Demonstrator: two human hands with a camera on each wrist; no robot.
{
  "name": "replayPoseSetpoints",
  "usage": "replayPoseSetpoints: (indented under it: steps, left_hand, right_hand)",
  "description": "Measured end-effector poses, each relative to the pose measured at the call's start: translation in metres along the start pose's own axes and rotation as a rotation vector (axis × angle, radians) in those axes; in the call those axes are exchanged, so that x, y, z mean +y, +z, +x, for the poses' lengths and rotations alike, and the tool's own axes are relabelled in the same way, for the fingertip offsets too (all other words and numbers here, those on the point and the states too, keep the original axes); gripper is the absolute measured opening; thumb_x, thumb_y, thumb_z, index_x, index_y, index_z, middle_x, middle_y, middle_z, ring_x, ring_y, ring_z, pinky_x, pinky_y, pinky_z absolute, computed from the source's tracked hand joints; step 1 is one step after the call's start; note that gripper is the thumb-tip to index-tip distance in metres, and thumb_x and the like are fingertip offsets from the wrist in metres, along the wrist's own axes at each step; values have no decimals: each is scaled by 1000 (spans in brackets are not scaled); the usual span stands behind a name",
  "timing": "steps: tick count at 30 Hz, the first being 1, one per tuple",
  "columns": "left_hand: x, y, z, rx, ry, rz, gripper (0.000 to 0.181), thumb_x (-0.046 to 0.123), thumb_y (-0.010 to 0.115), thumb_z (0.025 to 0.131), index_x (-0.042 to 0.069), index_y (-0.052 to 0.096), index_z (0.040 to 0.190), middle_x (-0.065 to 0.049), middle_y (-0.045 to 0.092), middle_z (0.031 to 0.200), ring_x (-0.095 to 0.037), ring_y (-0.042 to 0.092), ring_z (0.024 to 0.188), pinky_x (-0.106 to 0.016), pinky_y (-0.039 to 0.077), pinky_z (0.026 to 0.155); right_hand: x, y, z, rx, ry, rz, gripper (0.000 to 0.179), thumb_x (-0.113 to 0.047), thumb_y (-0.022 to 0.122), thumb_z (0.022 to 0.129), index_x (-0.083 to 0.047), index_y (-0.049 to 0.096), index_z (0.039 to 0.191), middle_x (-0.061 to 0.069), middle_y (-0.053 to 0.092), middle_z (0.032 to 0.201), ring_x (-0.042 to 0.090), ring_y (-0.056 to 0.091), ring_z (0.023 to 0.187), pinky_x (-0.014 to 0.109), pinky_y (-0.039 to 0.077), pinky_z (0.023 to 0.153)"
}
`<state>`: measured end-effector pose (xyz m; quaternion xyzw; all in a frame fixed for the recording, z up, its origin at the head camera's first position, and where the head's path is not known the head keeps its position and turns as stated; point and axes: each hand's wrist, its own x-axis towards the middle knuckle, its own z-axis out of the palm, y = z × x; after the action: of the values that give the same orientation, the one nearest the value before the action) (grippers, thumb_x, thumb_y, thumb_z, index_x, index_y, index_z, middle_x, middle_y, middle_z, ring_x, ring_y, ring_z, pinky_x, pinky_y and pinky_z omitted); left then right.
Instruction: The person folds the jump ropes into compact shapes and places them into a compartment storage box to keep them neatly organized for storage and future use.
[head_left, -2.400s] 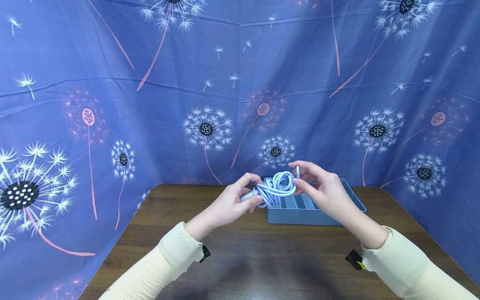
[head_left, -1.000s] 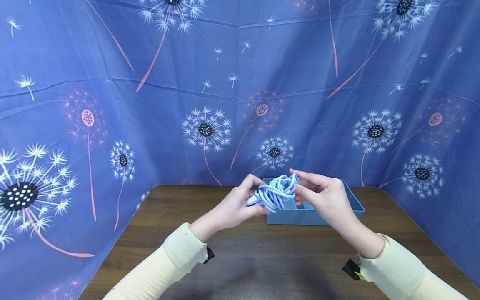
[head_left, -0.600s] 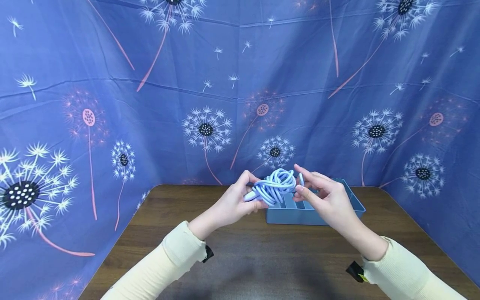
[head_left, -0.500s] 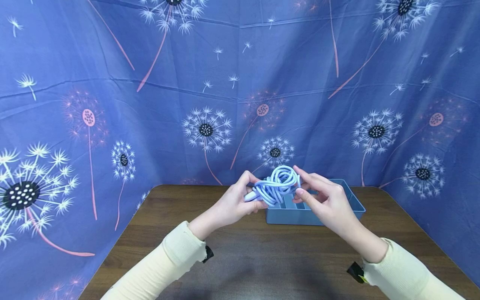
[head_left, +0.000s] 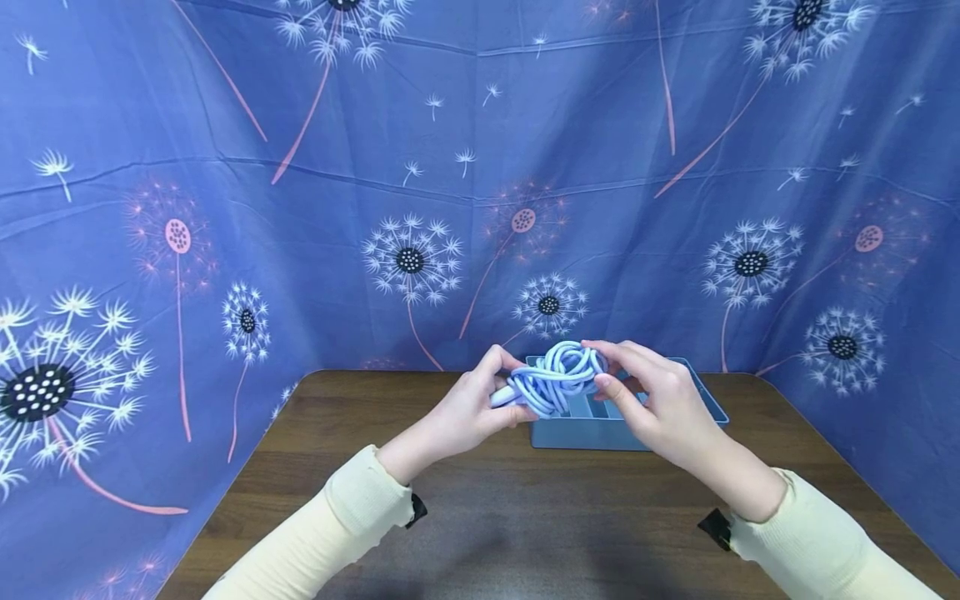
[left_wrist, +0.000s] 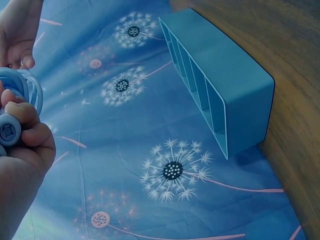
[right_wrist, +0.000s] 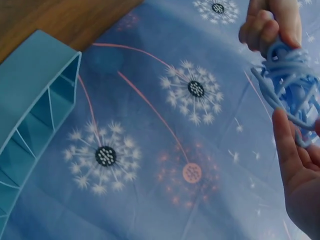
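A light blue jump rope [head_left: 561,379] is wound into a tangled bundle, held up between my two hands. My left hand [head_left: 465,412] grips its handle end, thumb below and index finger above. In the left wrist view, the round cap of a handle [left_wrist: 8,131] pokes out of that fist. My right hand [head_left: 663,404] is at the opposite end of the bundle, its thumb and index finger pinching the outer loops. The right wrist view has the crossing strands of the rope [right_wrist: 290,82] between both hands, with the right index finger lying along a loop.
Behind the hands, a blue divided box [head_left: 588,435] stands on the brown wooden table [head_left: 480,517]; its narrow compartments [right_wrist: 37,117] show in the right wrist view. A blue dandelion-print cloth [head_left: 322,208] hangs around the back and sides.
A strand that stood off from the bundle at my right fingers now lies against the loops. The right hand shifts slightly, and the bundle turns a little. My left hand keeps its grip.
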<state>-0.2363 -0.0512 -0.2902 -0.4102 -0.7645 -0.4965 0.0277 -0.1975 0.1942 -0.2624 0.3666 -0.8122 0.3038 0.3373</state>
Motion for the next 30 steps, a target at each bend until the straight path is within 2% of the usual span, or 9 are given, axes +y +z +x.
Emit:
replayPoseSetpoints:
  steps: [7, 10, 13, 17, 19, 22, 25, 27, 30]
  left_hand:
    - [-1, 0, -1, 25, 31, 62, 42, 17, 71, 84, 10, 41, 112, -5, 69, 85, -6, 60, 61, -25, 52, 57]
    - [-2, 0, 0, 19, 71, 121, 42, 17, 72, 84, 9, 41, 111, -7, 70, 95, -5, 60, 66, -22, 51, 59]
    - [-1, -1, 0, 0, 105, 173, 42, 17, 72, 83, 10, 40, 110, -8, 68, 108, -4, 62, 73, -21, 50, 62]
    - [0, -3, 1, -37, 96, 210, 41, 18, 72, 84, 12, 41, 110, -4, 67, 108, -3, 61, 76, -19, 50, 64]
    - [1, -4, 1, -57, 79, 219, 41, 19, 72, 84, 12, 42, 111, -1, 67, 104, -3, 61, 76, -20, 50, 64]
    - [2, -6, 0, -84, 51, 215, 42, 20, 72, 84, 12, 43, 112, 0, 68, 99, -2, 62, 78, -20, 51, 65]
    - [4, -8, 0, -100, 38, 209, 42, 19, 73, 83, 12, 44, 113, 0, 68, 99, -1, 63, 79, -20, 50, 65]
    - [5, -9, 0, -108, 32, 208, 42, 20, 73, 83, 13, 45, 112, 1, 69, 98, -1, 62, 76, -21, 50, 63]
    - [5, -10, 0, -120, 21, 198, 41, 20, 73, 83, 13, 45, 112, 2, 69, 97, -1, 62, 75, -21, 49, 61]
  right_hand:
    - [-2, -5, 6, -25, -103, -115, 44, 6, 68, 77, -2, 62, 120, -3, 63, 89, -1, 54, 62, 10, 42, 55]
    - [-3, -4, 8, -7, -165, -166, 42, 5, 67, 79, 0, 63, 120, -1, 61, 85, 1, 47, 60, 12, 38, 53]
    - [-3, -3, 8, -1, -199, -192, 49, 7, 70, 76, -2, 61, 123, -3, 58, 77, 3, 41, 58, 14, 35, 53]
    - [-7, -2, 7, -61, -172, -203, 67, 12, 74, 69, -5, 52, 130, -7, 54, 70, 0, 39, 56, 13, 35, 52]
    - [-7, -2, 6, -105, -162, -186, 58, 8, 71, 77, -6, 50, 129, -5, 57, 74, -1, 39, 55, 11, 35, 51]
    - [-4, -2, 7, -100, -201, -146, 28, -11, 61, 91, -6, 55, 118, -4, 58, 77, -1, 41, 56, 10, 35, 51]
    - [0, -1, 7, -65, -217, -110, 26, -26, 51, 95, -5, 58, 109, -5, 60, 77, -1, 46, 58, 10, 39, 53]
    - [0, -1, 6, -47, -190, -85, 21, -21, 60, 91, -5, 59, 105, -6, 59, 73, 0, 50, 58, 11, 43, 55]
    - [-3, -1, 3, -68, -69, -9, 27, -3, 71, 81, -6, 59, 104, -6, 61, 72, -1, 57, 58, 11, 47, 57]
